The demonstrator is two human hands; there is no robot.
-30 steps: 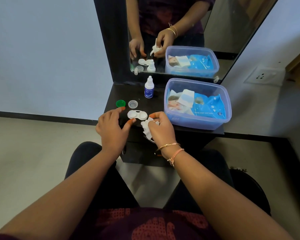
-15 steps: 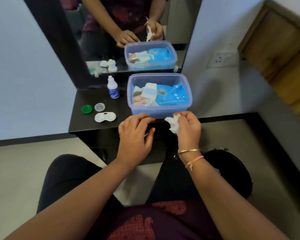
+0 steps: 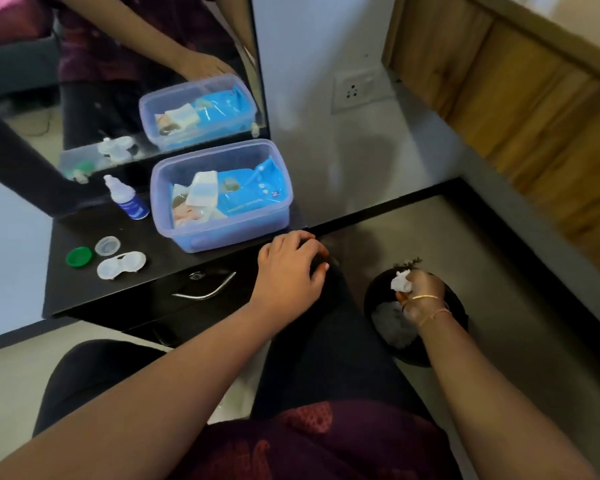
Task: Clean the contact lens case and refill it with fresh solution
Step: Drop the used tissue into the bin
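Note:
The white contact lens case lies open on the black dresser top, with a green cap and a clear cap to its left. A small solution bottle with a blue label stands behind them. My right hand is lowered over a black waste bin on the floor and is shut on a crumpled white tissue. My left hand rests on my right knee by the dresser's right corner, holding nothing.
A translucent blue box with a blue wipes pack and sachets sits on the dresser's right half. A mirror stands behind. White waste lies in the bin. A wall socket and wooden panel are at right.
My right hand carried the crumpled tissue from the dresser edge down and right to above the bin. My left hand left the lens case and shifted right. The view swung right.

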